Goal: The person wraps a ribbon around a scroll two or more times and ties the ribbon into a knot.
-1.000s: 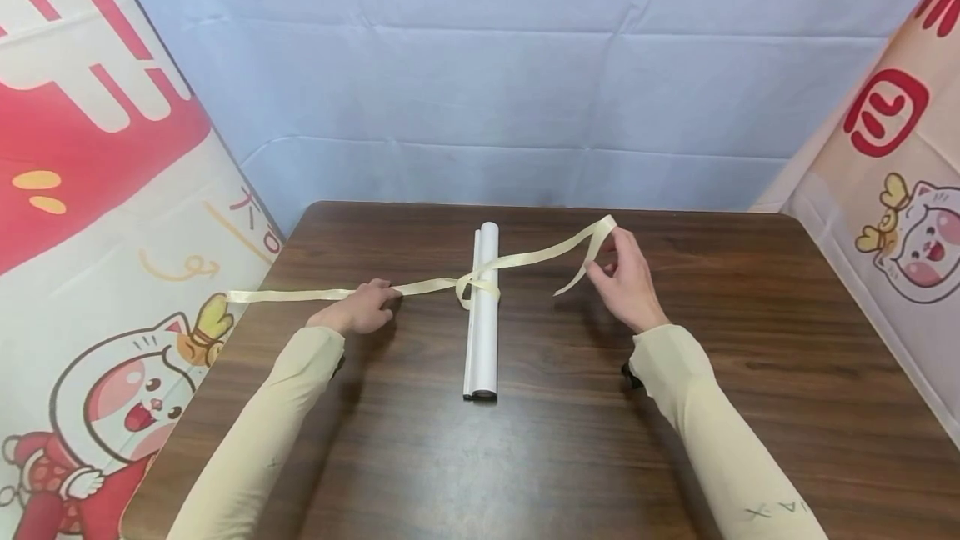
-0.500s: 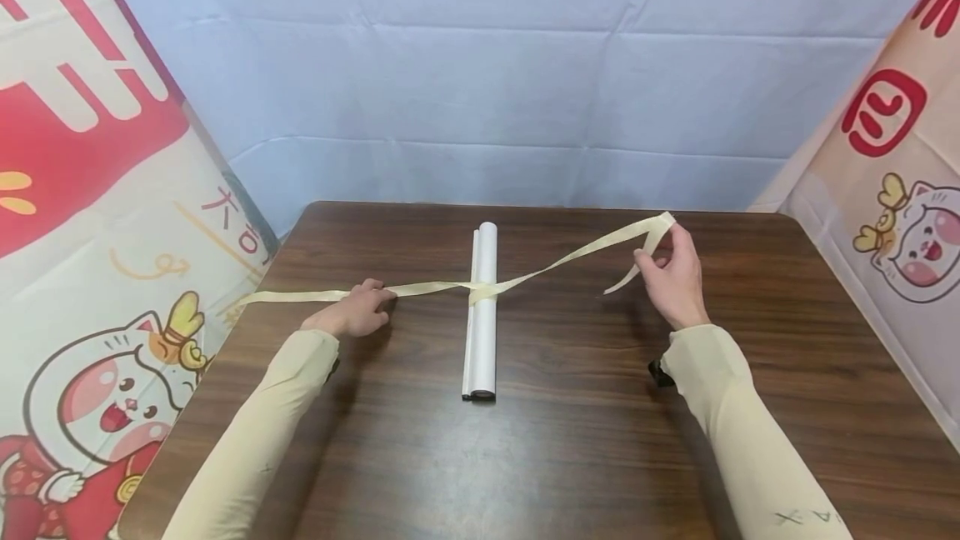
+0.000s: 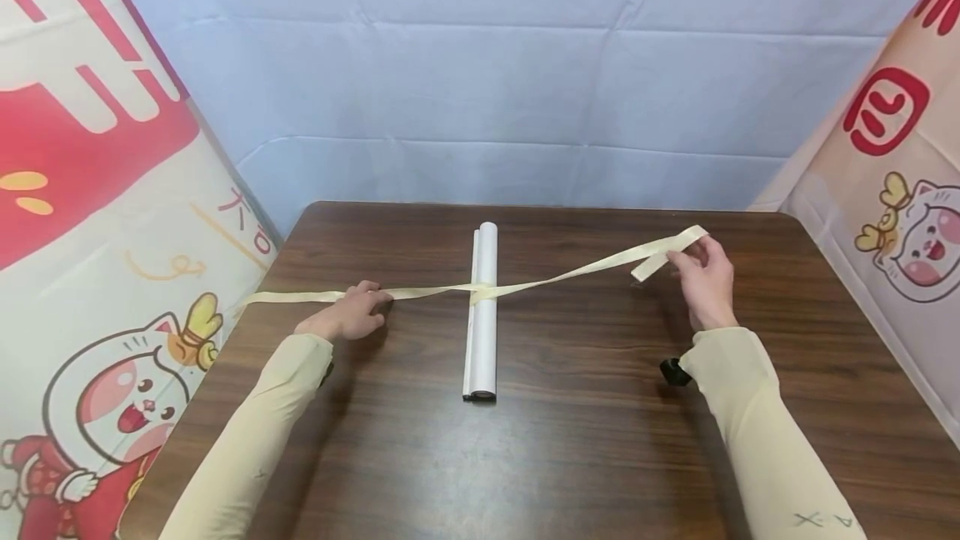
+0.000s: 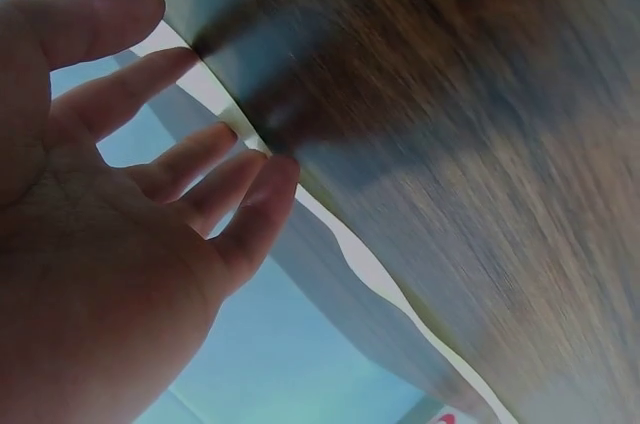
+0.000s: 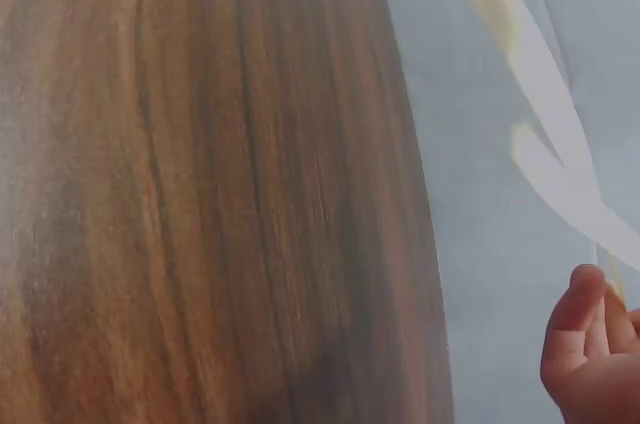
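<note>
Sleeves: cream fabric; right one marked with a dark X.
Table: brown wood grain.
Roll: white, smooth, dark-ended; table centre, lying twelve to six.
Left hand: at its nine o'clock, fingers loosely extended, tips on ribbon.
Ribbon: pale yellow, satiny, round roll's middle.
Right hand: at three o'clock, thumb and fingers pinching ribbon, short tail folded back.
Banner: ten o'clock, "大" legible.
Cloth: twelve o'clock, pale blue, creased.

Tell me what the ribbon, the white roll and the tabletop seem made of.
Ribbon: probably satin fabric, softly shiny; it bends and twists freely.
White roll: perhaps paper or plastic film, smooth; its plain surface leaves this open.
Tabletop: wood or wood-look laminate, semi-gloss; it shows brown grain and reflects light.
</note>
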`<act>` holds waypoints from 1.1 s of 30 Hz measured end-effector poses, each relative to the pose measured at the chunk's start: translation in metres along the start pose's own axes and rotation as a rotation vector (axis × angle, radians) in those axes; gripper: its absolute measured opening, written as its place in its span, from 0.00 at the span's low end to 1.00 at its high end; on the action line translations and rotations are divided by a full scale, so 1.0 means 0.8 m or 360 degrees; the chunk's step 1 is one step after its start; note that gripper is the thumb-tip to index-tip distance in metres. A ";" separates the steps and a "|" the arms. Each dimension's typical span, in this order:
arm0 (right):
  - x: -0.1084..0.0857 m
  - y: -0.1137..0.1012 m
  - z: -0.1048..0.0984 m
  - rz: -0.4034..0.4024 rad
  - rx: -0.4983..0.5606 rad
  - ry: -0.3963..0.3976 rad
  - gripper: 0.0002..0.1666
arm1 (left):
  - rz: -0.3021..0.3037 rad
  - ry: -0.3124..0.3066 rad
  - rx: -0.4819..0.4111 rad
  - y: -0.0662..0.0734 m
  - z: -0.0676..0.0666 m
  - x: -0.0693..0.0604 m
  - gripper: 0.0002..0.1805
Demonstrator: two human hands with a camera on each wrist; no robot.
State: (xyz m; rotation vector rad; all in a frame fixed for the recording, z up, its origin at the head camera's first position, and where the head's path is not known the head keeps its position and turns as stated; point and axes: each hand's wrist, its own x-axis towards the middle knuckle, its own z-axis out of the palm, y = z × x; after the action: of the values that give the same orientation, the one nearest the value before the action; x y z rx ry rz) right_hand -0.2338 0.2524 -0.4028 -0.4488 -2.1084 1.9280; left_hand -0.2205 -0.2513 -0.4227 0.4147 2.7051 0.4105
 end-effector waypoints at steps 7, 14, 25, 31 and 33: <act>0.008 0.006 -0.019 0.0180 0.0243 0.0131 0.38 | 0.0003 0.0019 -0.0008 -0.009 0.000 -0.007 0.25; 0.007 0.020 -0.039 0.0274 -0.0038 0.0066 0.39 | 0.0046 0.0068 0.0010 -0.017 0.001 -0.010 0.25; 0.009 0.046 -0.054 0.0251 -0.0612 -0.0085 0.40 | 0.0042 0.0105 -0.0024 -0.033 -0.001 -0.019 0.23; 0.012 0.053 -0.060 0.0188 -0.0875 -0.0129 0.38 | 0.0049 0.0132 -0.0057 -0.044 0.000 -0.019 0.22; 0.012 0.056 -0.063 0.0170 -0.0934 -0.0163 0.38 | 0.0050 0.0130 -0.0065 -0.047 0.001 -0.019 0.21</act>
State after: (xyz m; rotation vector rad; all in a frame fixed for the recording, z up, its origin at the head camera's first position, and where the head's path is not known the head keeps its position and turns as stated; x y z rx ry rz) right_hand -0.2210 0.3060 -0.4426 -0.5878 -2.7587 1.3695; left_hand -0.2152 -0.2905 -0.4310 0.4383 2.7667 0.5010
